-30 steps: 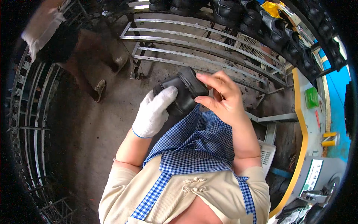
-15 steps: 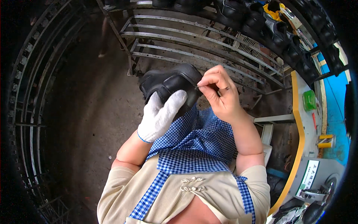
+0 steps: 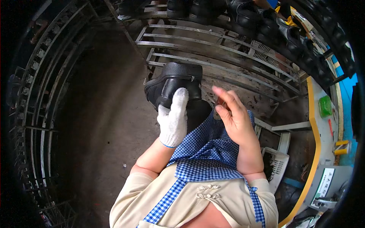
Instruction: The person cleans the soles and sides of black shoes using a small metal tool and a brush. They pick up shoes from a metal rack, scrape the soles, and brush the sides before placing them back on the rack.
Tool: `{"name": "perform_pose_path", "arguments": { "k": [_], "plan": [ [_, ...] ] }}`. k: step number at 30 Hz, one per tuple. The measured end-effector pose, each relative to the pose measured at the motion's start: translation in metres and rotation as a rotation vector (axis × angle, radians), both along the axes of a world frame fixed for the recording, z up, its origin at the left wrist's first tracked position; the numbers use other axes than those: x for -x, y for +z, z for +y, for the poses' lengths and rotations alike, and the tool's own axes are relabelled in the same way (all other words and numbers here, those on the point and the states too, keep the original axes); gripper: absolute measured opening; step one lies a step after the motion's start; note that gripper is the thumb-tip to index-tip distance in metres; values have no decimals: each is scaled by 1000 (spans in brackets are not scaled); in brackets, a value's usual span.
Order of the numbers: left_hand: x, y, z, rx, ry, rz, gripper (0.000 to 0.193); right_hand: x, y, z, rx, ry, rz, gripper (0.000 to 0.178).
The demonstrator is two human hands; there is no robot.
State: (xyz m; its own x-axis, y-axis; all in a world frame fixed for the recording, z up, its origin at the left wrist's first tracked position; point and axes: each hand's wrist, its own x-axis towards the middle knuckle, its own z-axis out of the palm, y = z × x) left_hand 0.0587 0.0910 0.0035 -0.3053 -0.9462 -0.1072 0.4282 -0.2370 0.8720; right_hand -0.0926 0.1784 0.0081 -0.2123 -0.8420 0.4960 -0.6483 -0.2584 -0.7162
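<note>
My left hand (image 3: 174, 121), in a white knit glove, grips a black ankle boot (image 3: 175, 82) from below and holds it out in front of me, its collar turned up and to the right. My bare right hand (image 3: 232, 114) hovers just right of the boot with its fingers spread, slightly blurred, touching nothing. A blue checked apron (image 3: 207, 152) lies under both hands.
A metal rack (image 3: 228, 62) of bare rails stands ahead, with several black boots (image 3: 243, 13) lined along its top tier. Another metal rack (image 3: 34, 114) curves down the left side. A yellow-edged machine table (image 3: 323, 125) and a white plastic basket (image 3: 277, 167) sit at the right.
My right hand has let go of the boot and drawn back to the right, fingers apart. The boot has turned and risen in my left hand. My view has swung left.
</note>
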Motion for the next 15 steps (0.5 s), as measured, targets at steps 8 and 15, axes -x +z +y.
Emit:
{"name": "perform_pose_path", "arguments": {
  "k": [8, 15],
  "plan": [
    [13, -14, 3, 111, 78, 40, 25, -17, 5, 1, 10, -50, 98, 48],
    [19, -23, 4, 101, 132, 9, 25, -29, 3, 0, -6, -100, 169, 53]
  ]
}}
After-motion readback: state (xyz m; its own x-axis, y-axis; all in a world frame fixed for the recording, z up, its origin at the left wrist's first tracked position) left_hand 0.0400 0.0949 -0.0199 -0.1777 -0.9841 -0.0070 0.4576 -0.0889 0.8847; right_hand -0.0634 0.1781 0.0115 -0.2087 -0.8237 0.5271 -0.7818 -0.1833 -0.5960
